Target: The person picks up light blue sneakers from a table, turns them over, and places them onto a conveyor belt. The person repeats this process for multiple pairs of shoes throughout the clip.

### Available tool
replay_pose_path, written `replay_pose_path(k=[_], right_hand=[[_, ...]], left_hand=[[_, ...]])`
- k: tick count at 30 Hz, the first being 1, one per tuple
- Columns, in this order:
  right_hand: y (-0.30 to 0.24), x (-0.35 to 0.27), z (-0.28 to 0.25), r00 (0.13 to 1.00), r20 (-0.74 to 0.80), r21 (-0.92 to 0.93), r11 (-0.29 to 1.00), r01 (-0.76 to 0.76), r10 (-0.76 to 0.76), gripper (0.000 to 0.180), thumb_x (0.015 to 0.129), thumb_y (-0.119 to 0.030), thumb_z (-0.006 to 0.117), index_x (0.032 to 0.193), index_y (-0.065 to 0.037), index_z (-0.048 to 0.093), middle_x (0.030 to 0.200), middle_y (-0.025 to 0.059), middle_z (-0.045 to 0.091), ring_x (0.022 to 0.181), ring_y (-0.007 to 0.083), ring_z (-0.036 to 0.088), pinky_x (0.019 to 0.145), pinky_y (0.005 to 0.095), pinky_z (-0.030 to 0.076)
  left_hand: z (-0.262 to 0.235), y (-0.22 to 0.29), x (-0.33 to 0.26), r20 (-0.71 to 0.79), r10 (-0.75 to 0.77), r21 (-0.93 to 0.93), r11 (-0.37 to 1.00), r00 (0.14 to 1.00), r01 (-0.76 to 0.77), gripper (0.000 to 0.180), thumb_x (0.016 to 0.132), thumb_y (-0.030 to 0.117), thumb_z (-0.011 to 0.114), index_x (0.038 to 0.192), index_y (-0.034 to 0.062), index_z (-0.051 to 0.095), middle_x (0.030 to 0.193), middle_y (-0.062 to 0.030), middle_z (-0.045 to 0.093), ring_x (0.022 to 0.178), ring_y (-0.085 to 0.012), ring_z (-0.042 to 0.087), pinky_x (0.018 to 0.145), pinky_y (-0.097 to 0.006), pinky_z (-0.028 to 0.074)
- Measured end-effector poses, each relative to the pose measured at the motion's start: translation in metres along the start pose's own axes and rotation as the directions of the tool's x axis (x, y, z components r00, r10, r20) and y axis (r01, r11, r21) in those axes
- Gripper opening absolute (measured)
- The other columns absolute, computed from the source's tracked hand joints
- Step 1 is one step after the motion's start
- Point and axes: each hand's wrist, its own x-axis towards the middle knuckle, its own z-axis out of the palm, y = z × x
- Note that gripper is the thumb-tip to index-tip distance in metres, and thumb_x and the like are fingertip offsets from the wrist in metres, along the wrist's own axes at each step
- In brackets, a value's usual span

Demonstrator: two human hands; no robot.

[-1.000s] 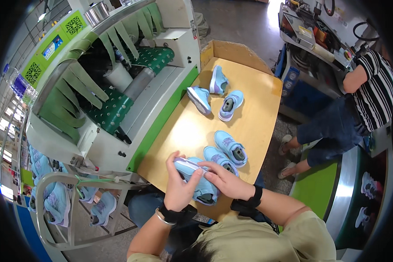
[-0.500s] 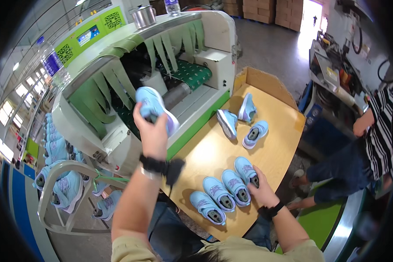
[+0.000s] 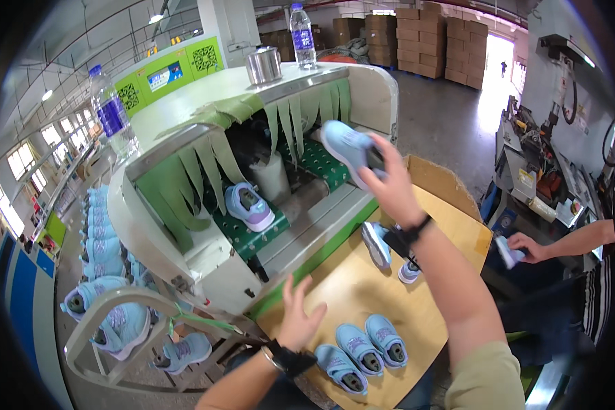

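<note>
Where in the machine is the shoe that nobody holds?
In the head view, the shoe is left of centre, on the left green belt, beside the hanging strips.

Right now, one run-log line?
right hand: blue shoe | left hand: open, empty | left green belt: another shoe

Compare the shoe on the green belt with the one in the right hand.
The belt shoe rests sole down on the green belt; the held shoe is gripped, tilted, in the right hand. The belt shoe's opening shows its grey insert; the held shoe's opening is partly covered by the hand. Both are light blue with white soles.
</note>
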Motion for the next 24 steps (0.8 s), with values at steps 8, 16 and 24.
replay_pose_path(k=[8,16,24], right_hand=[[0.114,0.014,0.089,0.915,0.26,-0.393,0.899,-0.191,0.308,0.06,0.09,-0.008,0.058,0.145,-0.031,0.049,0.16,0.0269,0.019,0.139,0.0466,0.037,0.112,0.0523,0.035],[0.074,-0.191,-0.049,0.713,0.2,-0.755,0.569,-0.325,0.672,0.063,0.084,-0.048,0.07,0.14,-0.023,0.054,0.157,0.0234,0.027,0.145,0.0489,0.02,0.112,0.07,0.017],[0.082,-0.264,-0.102,0.745,0.307,-0.315,0.802,-0.507,0.592,0.054,0.087,-0.042,0.072,0.127,-0.011,0.056,0.141,0.0182,0.049,0.138,0.0417,0.036,0.116,0.0594,0.016]], left_hand=[[0.039,-0.058,-0.021,0.104,-0.164,-0.085,0.981,0.981,0.173,0.05,0.085,0.024,0.073,0.13,0.01,0.058,0.151,-0.0293,0.027,0.141,-0.0452,0.031,0.115,-0.048,0.03],[0.04,-0.061,-0.016,0.182,-0.241,-0.148,0.952,0.953,0.269,0.048,0.086,0.02,0.071,0.13,0.0093,0.057,0.152,-0.0279,0.027,0.141,-0.0423,0.032,0.115,-0.045,0.03],[0.063,-0.081,-0.017,0.232,-0.208,-0.06,0.972,0.95,0.227,0.046,0.087,0.023,0.071,0.129,0.0095,0.058,0.15,-0.0291,0.031,0.14,-0.0435,0.032,0.116,-0.045,0.028]])
